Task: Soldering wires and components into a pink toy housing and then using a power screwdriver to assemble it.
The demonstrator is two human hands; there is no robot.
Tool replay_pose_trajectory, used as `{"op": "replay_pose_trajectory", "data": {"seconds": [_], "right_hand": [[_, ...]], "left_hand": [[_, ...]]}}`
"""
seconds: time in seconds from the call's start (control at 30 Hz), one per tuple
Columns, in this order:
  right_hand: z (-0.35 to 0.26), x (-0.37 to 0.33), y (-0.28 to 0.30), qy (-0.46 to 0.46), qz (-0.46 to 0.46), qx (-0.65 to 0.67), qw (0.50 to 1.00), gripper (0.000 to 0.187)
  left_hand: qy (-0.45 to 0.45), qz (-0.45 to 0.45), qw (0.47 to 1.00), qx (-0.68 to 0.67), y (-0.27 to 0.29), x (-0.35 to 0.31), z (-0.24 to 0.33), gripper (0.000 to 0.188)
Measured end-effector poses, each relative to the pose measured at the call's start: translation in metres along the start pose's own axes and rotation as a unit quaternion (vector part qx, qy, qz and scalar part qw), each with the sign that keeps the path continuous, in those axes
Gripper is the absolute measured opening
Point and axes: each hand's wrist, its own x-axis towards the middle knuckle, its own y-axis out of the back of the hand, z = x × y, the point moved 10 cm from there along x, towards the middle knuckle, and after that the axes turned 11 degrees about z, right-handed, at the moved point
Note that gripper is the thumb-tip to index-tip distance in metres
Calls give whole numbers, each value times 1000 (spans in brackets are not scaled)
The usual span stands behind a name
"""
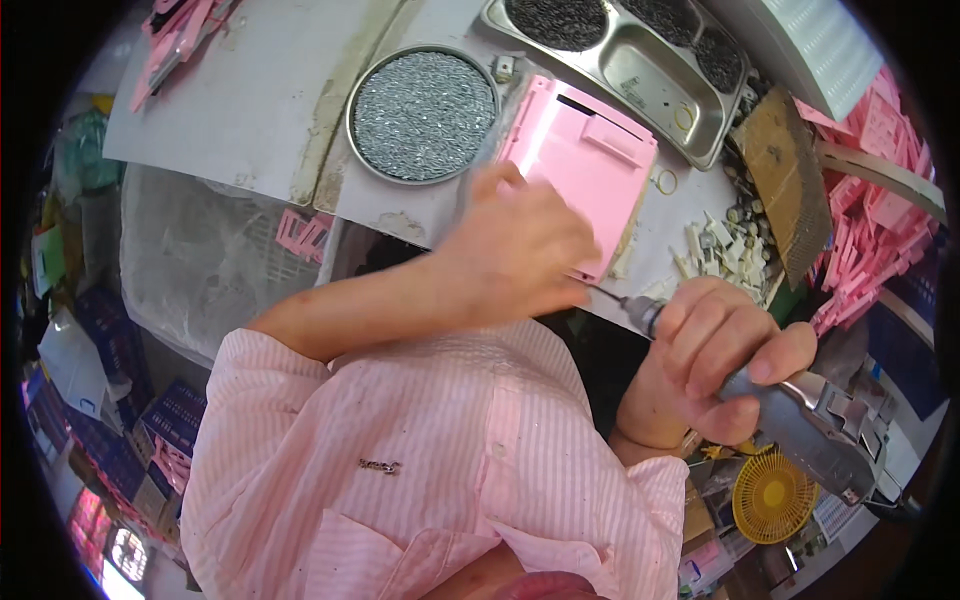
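Observation:
In my right hand (715, 360) is a grey electric screwdriver (815, 430), fingers wrapped round its body, its thin bit pointing left. My left hand (530, 245) is smeared by motion at the bit's tip, over the near left part of a pink plastic housing (590, 165). Whether its fingers hold anything does not show. The housing lies tilted on the table, with a raised bar and a dark slot near its far edge. Left of it stands a round metal dish (425, 115) full of small silvery metal pieces.
A compartmented steel tray (655, 85) with dark small parts stands at the back. Small white plastic parts (725, 245) lie right of the housing, beside a cardboard flap (785, 185). Pink parts (880, 220) are heaped at far right. A plastic-lined container (200, 260) stands left.

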Motion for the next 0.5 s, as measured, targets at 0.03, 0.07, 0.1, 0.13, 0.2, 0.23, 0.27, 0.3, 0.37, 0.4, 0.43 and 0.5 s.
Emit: {"op": "replay_pose_trajectory", "data": {"seconds": [0.03, 0.07, 0.1, 0.13, 0.2, 0.23, 0.27, 0.3, 0.37, 0.4, 0.43, 0.5], "right_hand": [[0, 0, 5, 11, 15, -11, 1000, 35], [-2, 0, 13, 24, 32, -26, 999, 35], [0, 1, 16, 17, 20, -44, 999, 33], [4, 2, 18, 14, 25, -50, 998, 34], [5, 4, 23, 6, 40, -70, 997, 34], [3, 3, 25, 9, 24, -66, 997, 34], [-1, 3, 29, 18, 34, -71, 997, 33], [-1, 4, 32, 27, 44, -76, 996, 33], [-1, 7, 36, 40, 65, -95, 993, 30], [2, 10, 39, 39, 65, -95, 993, 30], [9, 12, 42, 38, 61, -90, 993, 29], [18, 15, 47, 36, 58, -76, 995, 27]], "left_hand": [[13, -6, 999, 41, 5, 7, -8, 18], [45, 29, 992, 115, 27, 14, -34, 13], [76, 65, 977, 187, 52, 14, -65, 9], [77, 34, 975, 206, 52, 10, -84, 9], [77, -32, 969, 233, 46, 0, -108, 9], [76, -20, 971, 226, 51, 1, -110, 9], [74, -8, 974, 212, 54, 4, -109, 10], [72, 4, 978, 198, 57, 7, -109, 10], [67, 18, 973, 218, 63, 8, -116, 11], [63, 25, 971, 230, 63, 11, -118, 12], [63, 24, 969, 240, 62, 11, -120, 12], [64, 16, 962, 266, 61, 12, -122, 14]]}}
